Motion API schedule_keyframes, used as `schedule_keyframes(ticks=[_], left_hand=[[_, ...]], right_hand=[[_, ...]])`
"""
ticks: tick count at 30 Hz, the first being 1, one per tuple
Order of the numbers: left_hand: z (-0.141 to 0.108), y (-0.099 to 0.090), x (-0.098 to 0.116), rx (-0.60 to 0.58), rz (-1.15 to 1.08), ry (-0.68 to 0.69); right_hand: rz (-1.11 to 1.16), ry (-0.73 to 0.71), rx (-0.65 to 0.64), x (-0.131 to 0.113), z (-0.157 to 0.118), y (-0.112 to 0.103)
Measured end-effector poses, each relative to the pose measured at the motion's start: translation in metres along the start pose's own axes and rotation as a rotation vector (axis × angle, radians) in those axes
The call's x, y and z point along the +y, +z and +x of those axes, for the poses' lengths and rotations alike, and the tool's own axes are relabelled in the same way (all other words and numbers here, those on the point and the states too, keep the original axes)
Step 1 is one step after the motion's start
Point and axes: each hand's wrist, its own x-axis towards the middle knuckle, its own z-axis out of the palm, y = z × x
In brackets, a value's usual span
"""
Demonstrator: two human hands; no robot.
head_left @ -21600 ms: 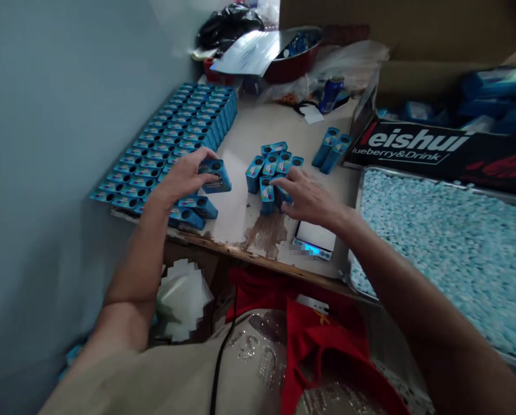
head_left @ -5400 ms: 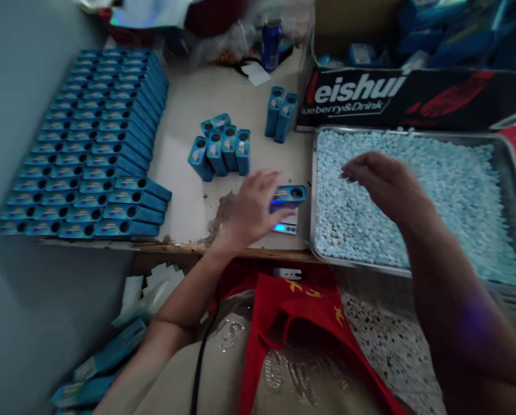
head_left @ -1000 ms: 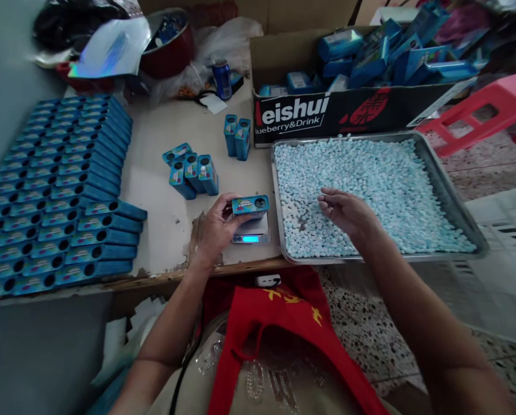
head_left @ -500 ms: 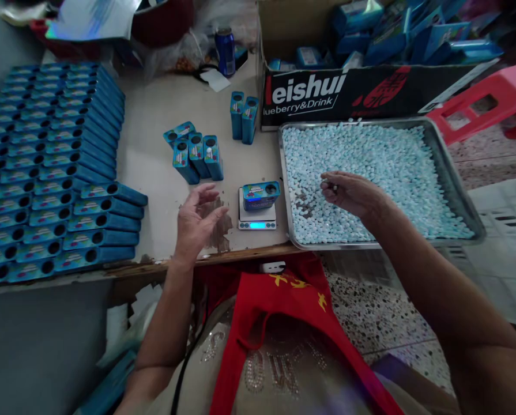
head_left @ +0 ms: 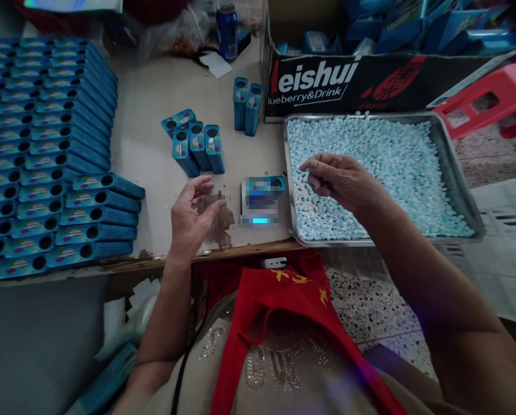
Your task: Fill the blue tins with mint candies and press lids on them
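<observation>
My left hand (head_left: 194, 216) is open just above the table, palm inward and fingers apart, holding nothing. To its right stands a small digital scale (head_left: 260, 221) with a lit blue display; that area is pixelated. A blue flip-top pack (head_left: 264, 193) rests on the scale. My right hand (head_left: 348, 181) hovers over the left part of a metal tray (head_left: 456, 173) with its fingers curled and thumb against them; what they hold is hidden. Pale blue and white tablets (head_left: 405, 190) cover most of the tray.
Many blue packs (head_left: 87, 199) with round openings stand in rows at left. Several more packs (head_left: 197, 141) stand mid-table, and two packs (head_left: 246, 109) farther back. Behind the tray is a black carton (head_left: 318, 83) of blue packs. A blue can (head_left: 227, 31) and red stool (head_left: 491, 98) are nearby.
My right hand has moved slightly left and up over the tray, towards the scale. The view has shifted a little. My left hand stays open in nearly the same place.
</observation>
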Motion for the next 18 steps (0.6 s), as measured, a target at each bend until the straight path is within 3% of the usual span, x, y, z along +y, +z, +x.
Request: schedule_keyframes(ticks=[7, 12, 18], left_hand=[[0.003, -0.002, 0.006, -0.034, 0.039, 0.007], [0.005, 0.007, 0.012, -0.086, 0.031, 0.038], [0.006, 0.024, 0.016, -0.132, -0.023, 0.074]], right_hand=[[0.056, 0.069, -0.002, -0.008, 0.003, 0.027], [0.033, 0.055, -0.026, -0.012, 0.005, 0.034], [-0.309, -0.103, -0.124, -0.009, 0.013, 0.036]])
